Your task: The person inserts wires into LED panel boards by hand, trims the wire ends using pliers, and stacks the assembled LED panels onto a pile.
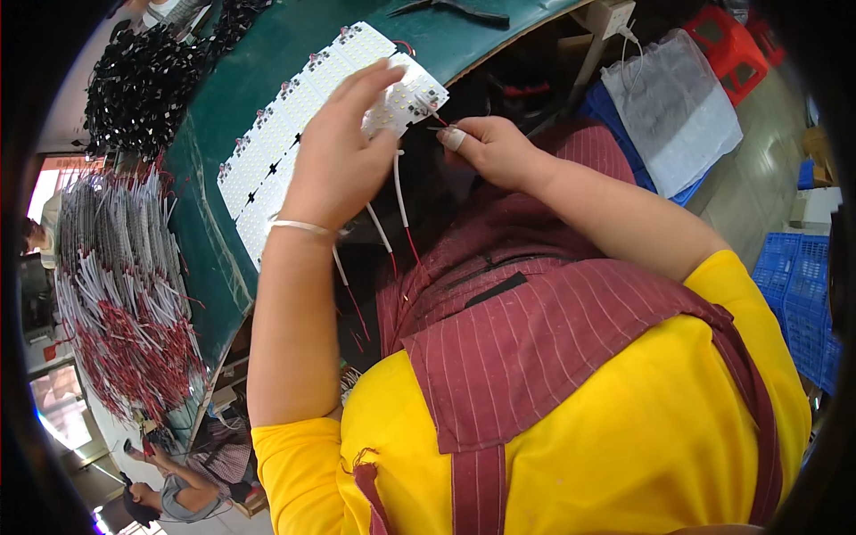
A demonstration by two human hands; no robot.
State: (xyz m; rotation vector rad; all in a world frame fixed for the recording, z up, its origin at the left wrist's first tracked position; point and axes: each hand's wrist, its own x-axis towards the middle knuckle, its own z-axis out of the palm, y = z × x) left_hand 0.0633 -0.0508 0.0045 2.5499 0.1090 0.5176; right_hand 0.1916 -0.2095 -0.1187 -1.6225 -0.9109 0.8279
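A sheet of white LED circuit boards point(283, 169) lies on the green table, dotted with rows of small LEDs and joined by narrow dark bridges. Over its near end is my left hand point(334, 156), fingers stretched out and thumb apart; whether it presses on the boards I cannot tell. At the corner of the end board, my right hand point(492, 150) pinches a thin red wire point(440, 119) between thumb and forefinger. White tape wraps one of its fingertips. White-sleeved wires point(400, 189) with red ends hang from the board edge towards my lap.
The green table point(214, 259) carries a pile of black parts point(143, 85), a large bundle of white-sleeved red wires point(129, 303) and dark pliers point(455, 11). Blue crates point(794, 299) and a red stool point(727, 53) stand right. Another person point(183, 490) sits lower left.
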